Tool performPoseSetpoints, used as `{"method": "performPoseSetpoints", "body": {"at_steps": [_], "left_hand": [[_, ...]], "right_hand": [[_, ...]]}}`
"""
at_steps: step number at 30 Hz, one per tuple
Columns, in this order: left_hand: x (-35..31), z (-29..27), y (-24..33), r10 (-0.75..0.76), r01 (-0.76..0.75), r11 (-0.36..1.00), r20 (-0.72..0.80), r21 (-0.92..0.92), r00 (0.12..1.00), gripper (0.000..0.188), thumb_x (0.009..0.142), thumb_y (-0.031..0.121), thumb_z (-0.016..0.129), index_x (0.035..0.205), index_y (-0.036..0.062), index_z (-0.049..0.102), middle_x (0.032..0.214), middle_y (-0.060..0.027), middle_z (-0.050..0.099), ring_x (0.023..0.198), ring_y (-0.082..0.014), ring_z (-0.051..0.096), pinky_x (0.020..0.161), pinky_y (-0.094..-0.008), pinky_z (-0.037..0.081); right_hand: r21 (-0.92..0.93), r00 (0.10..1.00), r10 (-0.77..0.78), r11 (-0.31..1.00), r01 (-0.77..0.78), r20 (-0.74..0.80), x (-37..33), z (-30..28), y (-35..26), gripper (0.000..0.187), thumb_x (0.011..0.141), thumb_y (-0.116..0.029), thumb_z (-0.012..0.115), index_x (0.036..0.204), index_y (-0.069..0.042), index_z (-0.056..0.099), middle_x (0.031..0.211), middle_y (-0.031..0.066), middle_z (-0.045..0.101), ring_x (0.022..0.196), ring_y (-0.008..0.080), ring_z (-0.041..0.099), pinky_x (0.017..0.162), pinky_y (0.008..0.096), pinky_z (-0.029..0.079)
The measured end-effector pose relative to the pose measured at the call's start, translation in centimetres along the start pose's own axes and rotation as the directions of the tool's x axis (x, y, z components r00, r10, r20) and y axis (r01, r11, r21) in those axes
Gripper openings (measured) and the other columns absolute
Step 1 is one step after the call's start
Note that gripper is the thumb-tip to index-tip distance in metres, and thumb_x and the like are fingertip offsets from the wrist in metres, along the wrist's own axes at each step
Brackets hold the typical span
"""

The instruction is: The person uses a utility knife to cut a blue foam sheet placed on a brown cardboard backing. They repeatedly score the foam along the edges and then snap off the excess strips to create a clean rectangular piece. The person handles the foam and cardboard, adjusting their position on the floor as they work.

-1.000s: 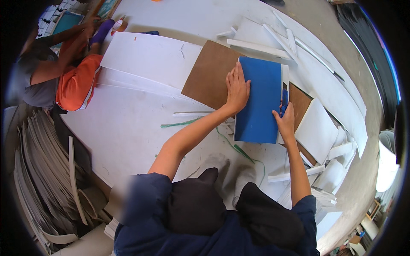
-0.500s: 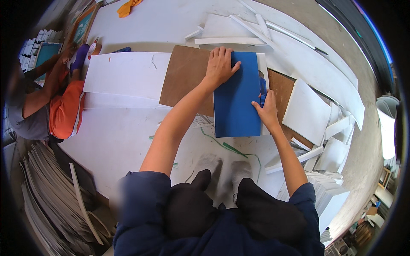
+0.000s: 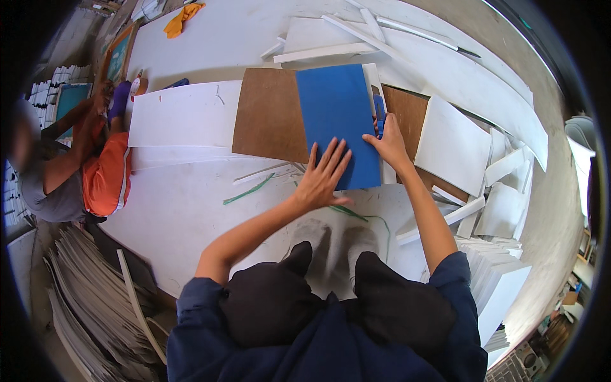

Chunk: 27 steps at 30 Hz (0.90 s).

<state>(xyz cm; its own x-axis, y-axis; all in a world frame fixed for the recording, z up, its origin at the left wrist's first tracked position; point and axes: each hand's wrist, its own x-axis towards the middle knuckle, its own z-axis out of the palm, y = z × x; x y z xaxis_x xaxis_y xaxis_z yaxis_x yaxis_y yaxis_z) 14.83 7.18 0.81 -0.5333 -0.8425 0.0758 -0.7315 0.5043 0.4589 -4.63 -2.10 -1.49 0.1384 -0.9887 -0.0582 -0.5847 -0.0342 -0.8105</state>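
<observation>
**Left hand [image 3: 321,177] spread at a blue sheet [image 3: 337,114], right hand [image 3: 389,143] closed on a blue utility knife [image 3: 379,113]**

The blue sheet lies right of centre in the upper half of the frame, its long sides running roughly up and down. A white sheet [image 3: 388,175] shows from beneath it along its right side. Under its left side is a brown board [image 3: 267,114]; brown also shows farther right.

The left hand is open and grasps nothing. Its fingers fan over the blue sheet's lower left part, the thumb pointing right past the bottom edge; how firmly it presses, I cannot tell. The right hand is wrapped around the utility knife at the sheet's right edge, thumb reaching onto the blue surface. The blade cannot be made out.

Left of the brown board lies a white panel [image 3: 184,118]. A green strap [image 3: 251,190] lies below the board, near the middle of the frame. White offcuts [image 3: 506,167] crowd the right side, above a stack of white sheets [image 3: 493,286] at lower right. At upper left are an orange cloth [image 3: 183,20] and, below it, a co-worker in orange trousers [image 3: 107,178]. Long grey sheets [image 3: 102,299] fill the lower left.
</observation>
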Motion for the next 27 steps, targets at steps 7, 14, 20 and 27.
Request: {"method": "performPoseSetpoints", "body": {"at_steps": [7,14,20,27], "left_hand": [[-1.5,1.9,0.3,-0.044,0.052,0.99,-0.064,0.128,0.997,0.082,0.068,0.04,0.068,0.133,0.005,0.032,0.142,-0.0114,0.024,0.134,-0.0284,0.017,0.098,-0.0665,0.005],[-1.3,1.8,0.5,-0.063,0.07,0.993,-0.075,0.097,0.995,0.078,0.068,0.038,0.068,0.132,0.0084,0.035,0.141,-0.011,0.026,0.132,-0.0283,0.02,0.1,-0.0635,0.005],[2.9,-0.6,-3.1,-0.139,0.152,0.988,-0.241,0.039,0.961,0.059,0.069,0.037,0.069,0.117,0.0121,0.045,0.128,-0.0125,0.035,0.129,-0.0304,0.023,0.105,-0.0531,0.012],[13.8,-2.5,-8.6,-0.014,0.084,0.981,-0.367,0.175,0.93,0.067,0.074,0.043,0.062,0.123,0.0025,0.04,0.121,-0.0164,0.04,0.12,-0.0329,0.032,0.104,-0.0514,0.015]], "right_hand": [[-0.022,1.0,-0.029,0.999,0.029,0.0,-0.3,0.3,0.0,0.043,0.064,-0.016,0.074,0.09,0.0,0.043,0.092,0.0149,0.046,0.088,0.0329,0.05,0.074,0.0397,0.041],[-0.066,1.0,-0.014,0.998,0.013,-0.016,-0.4,0.3,0.1,0.043,0.065,-0.018,0.073,0.09,-0.001,0.043,0.093,0.0153,0.045,0.088,0.0341,0.051,0.073,0.0403,0.042],[-0.065,1.0,-0.003,0.998,0.002,-0.017,-0.3,0.3,-0.1,0.043,0.066,-0.02,0.073,0.091,-0.001,0.043,0.094,0.0156,0.044,0.088,0.0352,0.051,0.073,0.042,0.042],[-0.137,0.999,-0.004,0.99,0.01,0.046,0.2,0.0,-0.9,0.044,0.068,-0.018,0.072,0.095,-0.002,0.041,0.099,0.0163,0.042,0.089,0.0379,0.05,0.074,0.0437,0.042]]}}
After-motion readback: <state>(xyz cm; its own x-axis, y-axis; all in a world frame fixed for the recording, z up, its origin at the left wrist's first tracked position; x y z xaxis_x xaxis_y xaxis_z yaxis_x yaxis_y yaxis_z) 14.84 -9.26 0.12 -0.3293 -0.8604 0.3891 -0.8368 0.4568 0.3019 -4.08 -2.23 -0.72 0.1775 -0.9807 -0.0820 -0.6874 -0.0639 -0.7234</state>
